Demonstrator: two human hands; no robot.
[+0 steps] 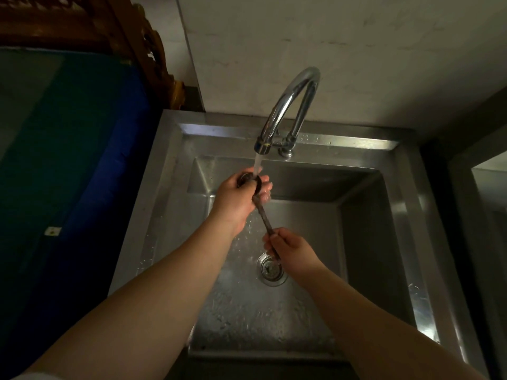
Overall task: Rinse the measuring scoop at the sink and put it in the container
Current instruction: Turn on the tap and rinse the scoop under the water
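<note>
Seen from above: a person's bare forearms reach into a square stainless steel sink (pixel 348 142) in dim light. A curved chrome faucet (pixel 295 91) rises from the back rim, and a stream of water (pixel 258 164) runs from its spout.

The measuring scoop (pixel 262 215), dark with a long thin handle, is held over the basin between both hands, its round bowl end directly under the stream. The left hand (pixel 236 198) grips the bowl end, with its fingers (pixel 267 187) curled around the far side and wet from the water. The right hand (pixel 292 249) sits nearer the viewer and lower, its fingers (pixel 274 237) closed around the tail of the handle. The bowl is largely hidden by fingers and water, so which way it faces is unclear.

Below the right hand is a round metal drain (pixel 272 270) in the wet, droplet-covered floor of the basin.

Left of the sink stands a large blue and green panel (pixel 90 165), with dark carved wood (pixel 131 31) above it. A pale, scuffed wall (pixel 370 50) rises behind the faucet.
</note>
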